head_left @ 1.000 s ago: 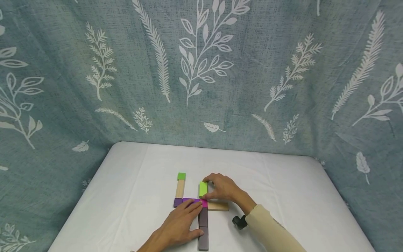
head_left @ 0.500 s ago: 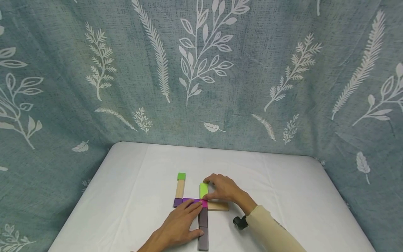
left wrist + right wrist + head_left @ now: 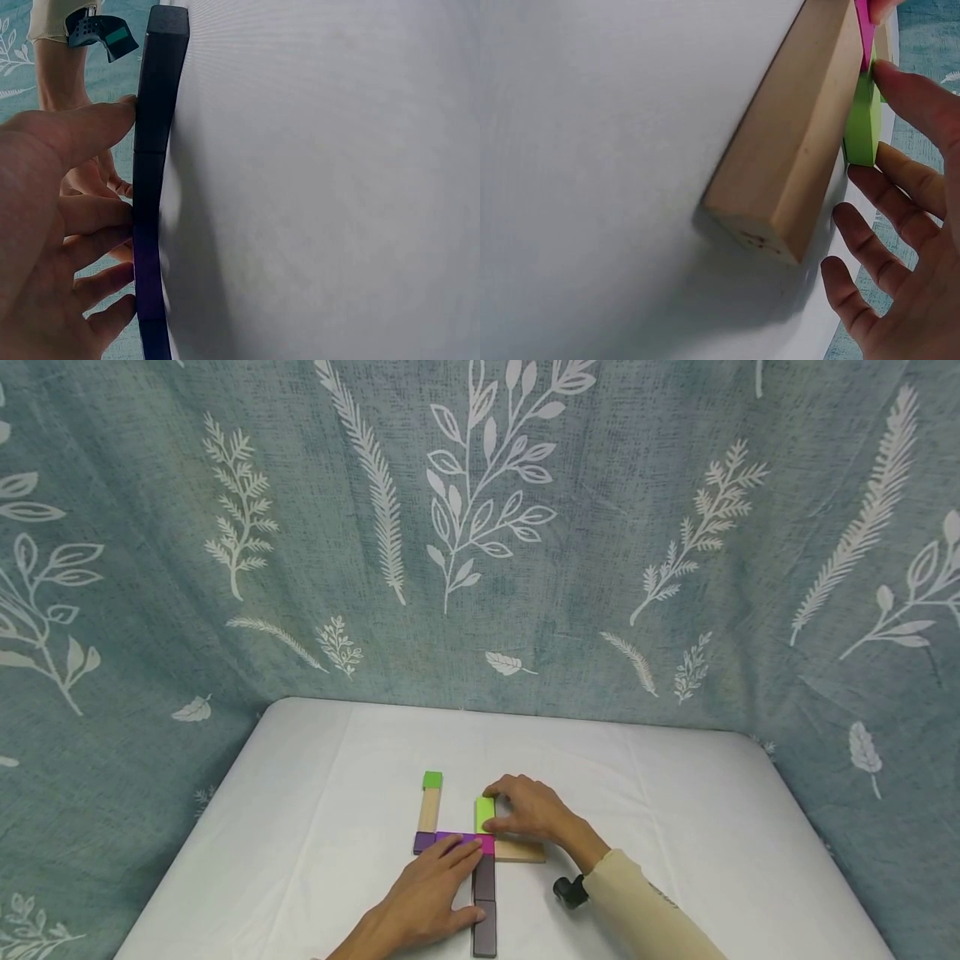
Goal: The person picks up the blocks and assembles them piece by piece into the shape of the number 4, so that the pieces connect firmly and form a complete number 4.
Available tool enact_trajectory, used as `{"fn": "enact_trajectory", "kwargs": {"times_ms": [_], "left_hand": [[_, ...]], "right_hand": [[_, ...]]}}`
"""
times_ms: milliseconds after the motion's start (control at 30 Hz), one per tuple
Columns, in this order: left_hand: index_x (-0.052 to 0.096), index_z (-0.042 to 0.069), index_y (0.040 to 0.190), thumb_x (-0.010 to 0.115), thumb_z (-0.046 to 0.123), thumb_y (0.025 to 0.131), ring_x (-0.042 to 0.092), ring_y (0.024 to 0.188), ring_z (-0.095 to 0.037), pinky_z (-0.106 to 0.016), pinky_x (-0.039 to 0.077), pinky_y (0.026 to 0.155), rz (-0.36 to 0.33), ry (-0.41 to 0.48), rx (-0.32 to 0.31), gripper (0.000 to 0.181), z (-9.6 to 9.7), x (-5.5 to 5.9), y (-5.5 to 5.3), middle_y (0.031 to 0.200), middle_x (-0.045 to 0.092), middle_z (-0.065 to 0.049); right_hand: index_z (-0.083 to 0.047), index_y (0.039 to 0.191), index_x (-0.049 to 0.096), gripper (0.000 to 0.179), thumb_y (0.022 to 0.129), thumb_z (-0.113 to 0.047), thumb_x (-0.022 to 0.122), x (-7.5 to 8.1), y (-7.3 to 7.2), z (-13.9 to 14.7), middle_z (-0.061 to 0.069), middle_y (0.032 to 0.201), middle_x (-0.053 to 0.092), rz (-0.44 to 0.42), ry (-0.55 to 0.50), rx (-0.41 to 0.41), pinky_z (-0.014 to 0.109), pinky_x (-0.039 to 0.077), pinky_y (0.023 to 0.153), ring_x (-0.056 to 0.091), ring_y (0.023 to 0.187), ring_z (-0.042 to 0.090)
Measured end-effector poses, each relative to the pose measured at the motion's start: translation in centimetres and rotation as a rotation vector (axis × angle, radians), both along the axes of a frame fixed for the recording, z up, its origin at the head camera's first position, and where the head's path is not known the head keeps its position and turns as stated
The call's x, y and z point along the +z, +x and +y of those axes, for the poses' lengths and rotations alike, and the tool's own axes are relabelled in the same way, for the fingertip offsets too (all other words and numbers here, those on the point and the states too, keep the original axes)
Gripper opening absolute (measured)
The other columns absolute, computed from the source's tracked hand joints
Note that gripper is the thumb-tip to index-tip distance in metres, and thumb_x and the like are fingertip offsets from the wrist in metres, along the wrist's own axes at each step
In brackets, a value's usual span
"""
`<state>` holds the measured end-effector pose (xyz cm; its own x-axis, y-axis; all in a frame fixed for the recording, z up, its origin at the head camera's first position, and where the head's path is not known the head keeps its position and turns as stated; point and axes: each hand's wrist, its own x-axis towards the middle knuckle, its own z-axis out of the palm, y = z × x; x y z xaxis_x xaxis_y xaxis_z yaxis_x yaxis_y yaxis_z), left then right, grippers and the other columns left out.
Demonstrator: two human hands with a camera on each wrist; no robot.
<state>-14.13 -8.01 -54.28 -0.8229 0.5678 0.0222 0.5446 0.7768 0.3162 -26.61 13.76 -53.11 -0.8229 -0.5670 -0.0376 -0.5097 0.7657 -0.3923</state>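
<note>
My right hand (image 3: 534, 808) holds a lime green block (image 3: 485, 814) between thumb and fingers, its near end against a pink block (image 3: 485, 843). In the right wrist view the thumb touches the green block (image 3: 864, 124) near the pink one, and fingertips sit at its far end. My left hand (image 3: 433, 897) rests with extended fingers on the purple block (image 3: 450, 838) and the pink one. Its thumb touches the dark grey blocks (image 3: 484, 927) that run toward me. A plain wooden block (image 3: 520, 852) lies right of the pink block.
At the row's left end sits a dark purple block (image 3: 424, 842). From it a plain wooden block (image 3: 429, 810) runs away from me to a green block (image 3: 432, 779). All lie on a white table (image 3: 337, 777) before a patterned curtain (image 3: 465, 635). A wrist camera (image 3: 570, 891) hangs below the right sleeve.
The lime green block has slid slightly toward me, up to the pink block, with my right hand on it. My left hand has stayed in place.
</note>
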Motion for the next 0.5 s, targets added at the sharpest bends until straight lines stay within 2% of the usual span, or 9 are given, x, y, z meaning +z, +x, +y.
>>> {"fn": "enact_trajectory", "kwargs": {"times_ms": [500], "left_hand": [[0.05, 0.01, 0.15, 0.066, 0.059, 0.09, 0.035, 0.146, -0.029, -0.046, 0.036, 0.115, 0.014, -0.01, -0.009, 0.079, -0.02, -0.07, -0.07, 0.156, 0.044, -0.002]], "right_hand": [[-0.017, 0.124, 0.07, 0.053, 0.083, -0.048, 0.081, -0.05, 0.19, -0.22, -0.001, 0.122, 0.068, 0.02, 0.009, -0.004, 0.043, 0.051, 0.095, 0.061, 0.112, 0.021]]}}
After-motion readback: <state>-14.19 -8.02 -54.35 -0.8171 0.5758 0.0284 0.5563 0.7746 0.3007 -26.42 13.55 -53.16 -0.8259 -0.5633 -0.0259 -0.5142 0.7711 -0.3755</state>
